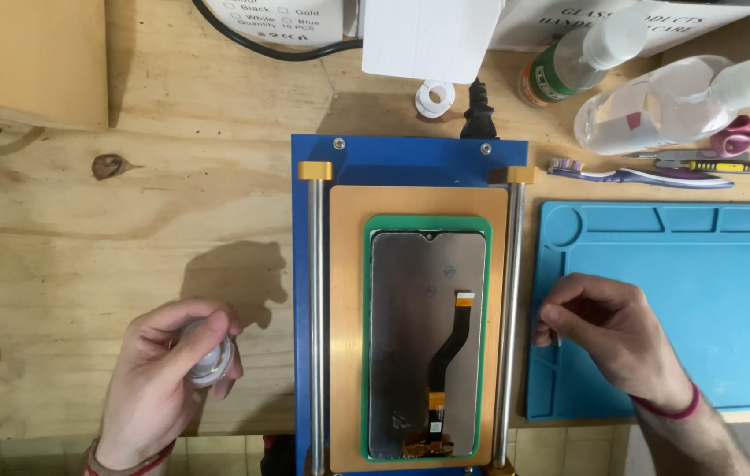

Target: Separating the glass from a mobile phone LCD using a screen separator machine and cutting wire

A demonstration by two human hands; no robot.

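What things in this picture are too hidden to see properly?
Head view:
- Small clear spool: mostly wrapped by the left hand.
- Whatever the right hand pinches: too thin, covered by its fingers.
- Blue machine: its bottom is cut off by the picture edge.
- White box: its top is cut off.

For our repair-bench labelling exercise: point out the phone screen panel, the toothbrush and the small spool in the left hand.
phone screen panel [410, 335], head view, on its bare grey back.
toothbrush [648, 177], head view, on the middle of its handle.
small spool [210, 361], head view, on its clear rim showing between the left hand's fingers.
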